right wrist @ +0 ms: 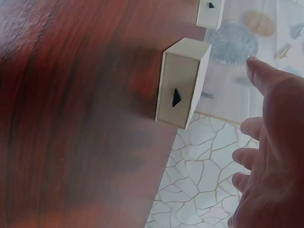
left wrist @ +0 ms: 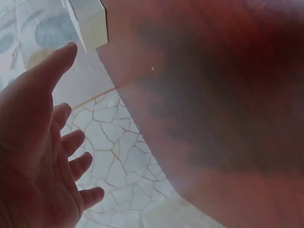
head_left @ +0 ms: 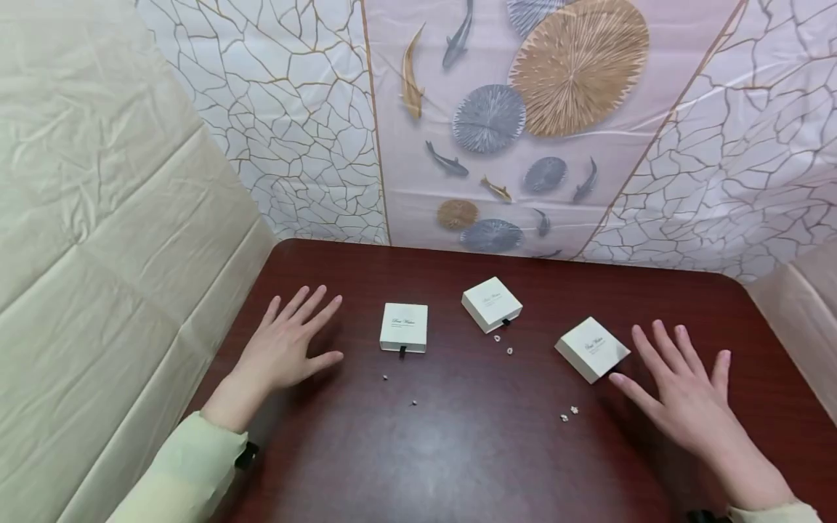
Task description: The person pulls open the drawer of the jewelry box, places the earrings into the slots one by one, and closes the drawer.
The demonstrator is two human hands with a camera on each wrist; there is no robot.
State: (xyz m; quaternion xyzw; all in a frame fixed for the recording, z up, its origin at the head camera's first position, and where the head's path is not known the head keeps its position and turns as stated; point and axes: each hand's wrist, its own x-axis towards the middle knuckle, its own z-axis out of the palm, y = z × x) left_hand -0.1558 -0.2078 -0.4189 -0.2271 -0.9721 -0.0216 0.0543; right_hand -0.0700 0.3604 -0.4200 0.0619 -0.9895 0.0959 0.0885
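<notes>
My left hand (head_left: 281, 349) is spread with nothing in it, left of a small white gift box (head_left: 404, 325) with a black pull tab at its front. The right hand (head_left: 693, 396) has its fingers spread too and holds nothing; its thumb lies close to the right white box (head_left: 592, 349), which is turned at an angle. In the right wrist view that box (right wrist: 178, 88) shows its black tab. Between the two stands a middle white box (head_left: 492, 303), also angled. Before each box lie tiny pale pieces resembling earrings (head_left: 414, 402), (head_left: 510, 351), (head_left: 574, 410).
All of this is on a dark red-brown wooden table (head_left: 366, 457) with rounded far corners. Behind it hangs a patterned cloth (head_left: 314, 145) with fish and round leaves. Beige fabric (head_left: 124, 290) bounds the left side.
</notes>
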